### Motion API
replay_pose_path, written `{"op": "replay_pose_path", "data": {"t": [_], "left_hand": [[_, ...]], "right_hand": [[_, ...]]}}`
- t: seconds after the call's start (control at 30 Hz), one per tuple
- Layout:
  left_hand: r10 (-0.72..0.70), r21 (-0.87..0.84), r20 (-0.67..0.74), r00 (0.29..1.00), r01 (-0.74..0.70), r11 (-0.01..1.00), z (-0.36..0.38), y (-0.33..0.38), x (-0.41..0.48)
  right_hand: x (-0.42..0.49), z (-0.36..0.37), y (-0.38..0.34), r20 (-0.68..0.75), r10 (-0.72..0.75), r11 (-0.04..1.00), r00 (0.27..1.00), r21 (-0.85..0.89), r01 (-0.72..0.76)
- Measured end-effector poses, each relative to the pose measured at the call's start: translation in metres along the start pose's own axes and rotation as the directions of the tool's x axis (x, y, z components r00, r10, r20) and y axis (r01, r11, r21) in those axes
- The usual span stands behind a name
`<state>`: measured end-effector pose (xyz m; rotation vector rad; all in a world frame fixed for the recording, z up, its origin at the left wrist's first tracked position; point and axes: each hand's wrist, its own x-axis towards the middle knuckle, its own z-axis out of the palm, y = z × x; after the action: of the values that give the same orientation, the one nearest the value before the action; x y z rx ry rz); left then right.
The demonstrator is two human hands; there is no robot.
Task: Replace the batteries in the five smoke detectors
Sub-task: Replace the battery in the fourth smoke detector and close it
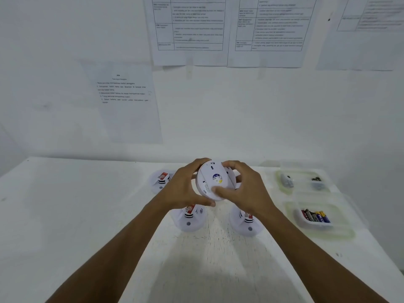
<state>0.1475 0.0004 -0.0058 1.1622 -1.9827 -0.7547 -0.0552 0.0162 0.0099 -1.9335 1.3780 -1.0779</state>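
My left grip [185, 186] and right grip [243, 192] curl around one smoke detector [213, 179], its back face toward me, held above the desk [218, 263] toward its back edge. Batteries [316, 216] lie in a tray [291, 207] by the right edge.

Held detector [215, 180] is raised over the table [87, 215] centre, left hand [183, 186] on its left edge, right hand [242, 191] on its right. On the table beneath: near-left detector [189, 221] and near-right detector [247, 224] side by side; far-left detector [160, 180] behind them. At table right: batteries [316, 216] in front container [341, 228]; rear container [302, 182] behind it. Sheets [126, 101] hang on the wall behind.
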Motion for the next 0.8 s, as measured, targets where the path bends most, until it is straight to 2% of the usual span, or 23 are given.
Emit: {"op": "replay_pose_path", "data": {"t": [0.4, 0.6, 0.8], "left_hand": [[-0.021, 0.030, -0.049, 0.999, 0.022, 0.999, 0.002, 0.002, -0.004], [-0.030, 0.019, -0.032, 0.999, 0.031, 0.999, 0.001, -0.003, -0.004], [-0.065, 0.056, 0.015, 0.998, 0.064, 0.996, 0.002, -0.006, -0.002]], "right_hand": [[0.005, 0.011, -0.003, 0.037, -0.001, 0.992, 0.999, -0.126, 0.006], [0.007, 0.005, -0.002, 0.150, -0.074, 0.975, 0.986, -0.196, 0.103], [0.014, -0.002, 0.002, 0.197, -0.140, 0.920, 0.970, -0.338, 0.201]]}}
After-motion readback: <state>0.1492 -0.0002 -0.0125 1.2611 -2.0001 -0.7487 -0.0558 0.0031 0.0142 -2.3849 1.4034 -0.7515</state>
